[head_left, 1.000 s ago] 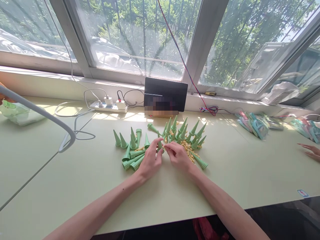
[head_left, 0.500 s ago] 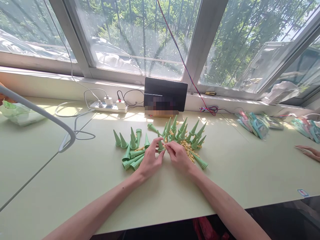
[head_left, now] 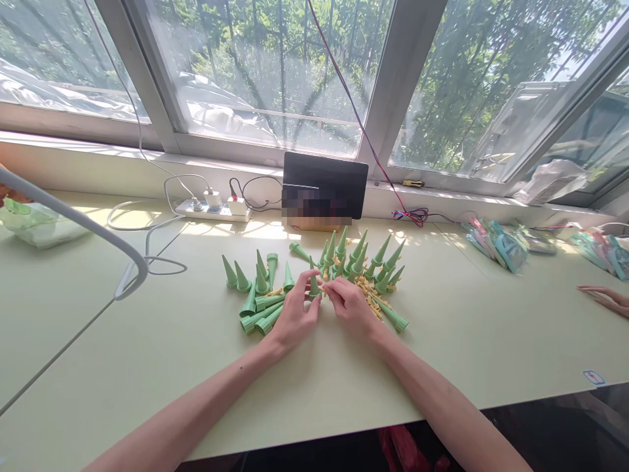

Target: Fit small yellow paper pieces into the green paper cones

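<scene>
I watch remotely: left hand (head_left: 297, 308) curled around an upright green cone (head_left: 313, 286), centre; right hand (head_left: 350, 305) pinching a yellow piece (head_left: 322, 289), which a loose grip could drop beside the yellow pile (head_left: 367, 287), right.

No text legible; the sticker (head_left: 593, 377) on the table (head_left: 491, 341) bears an unclear mark.

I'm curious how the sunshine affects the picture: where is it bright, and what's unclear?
In the head view, hazy glare whitens the window and sunlight streaks the far part of the table; also in the head view, blocky pixels cover part of the dark screen, and the yellow pieces blend together.
</scene>
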A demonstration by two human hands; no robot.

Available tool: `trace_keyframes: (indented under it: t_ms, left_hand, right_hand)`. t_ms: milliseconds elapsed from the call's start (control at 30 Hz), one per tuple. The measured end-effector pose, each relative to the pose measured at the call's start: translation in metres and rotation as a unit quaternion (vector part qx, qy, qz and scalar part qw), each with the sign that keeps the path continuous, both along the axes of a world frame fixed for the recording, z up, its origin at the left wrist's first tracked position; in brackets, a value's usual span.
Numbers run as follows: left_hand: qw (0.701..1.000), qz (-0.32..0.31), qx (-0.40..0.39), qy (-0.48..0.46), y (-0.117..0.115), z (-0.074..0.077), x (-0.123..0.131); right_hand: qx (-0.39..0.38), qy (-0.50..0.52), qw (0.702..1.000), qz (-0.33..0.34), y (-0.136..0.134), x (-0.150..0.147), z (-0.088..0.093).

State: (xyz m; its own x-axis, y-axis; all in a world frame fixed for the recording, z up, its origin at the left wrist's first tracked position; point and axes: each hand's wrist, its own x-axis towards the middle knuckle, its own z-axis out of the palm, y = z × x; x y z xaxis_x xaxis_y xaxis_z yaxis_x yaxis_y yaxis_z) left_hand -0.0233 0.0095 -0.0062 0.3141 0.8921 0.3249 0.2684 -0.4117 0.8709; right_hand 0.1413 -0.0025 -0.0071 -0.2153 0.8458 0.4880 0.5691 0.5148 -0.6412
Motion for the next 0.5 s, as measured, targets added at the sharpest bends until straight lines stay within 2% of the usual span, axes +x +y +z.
trace_keyframes:
  t_ms: [500]
  left_hand:
    - [0.998,-0.002,0.046,0.048,0.0027,-0.0015,-0.0025]
  right_hand:
    - [-0.002,0.010,1.000,0.009,0.0012,-0.0002,-0.0006]
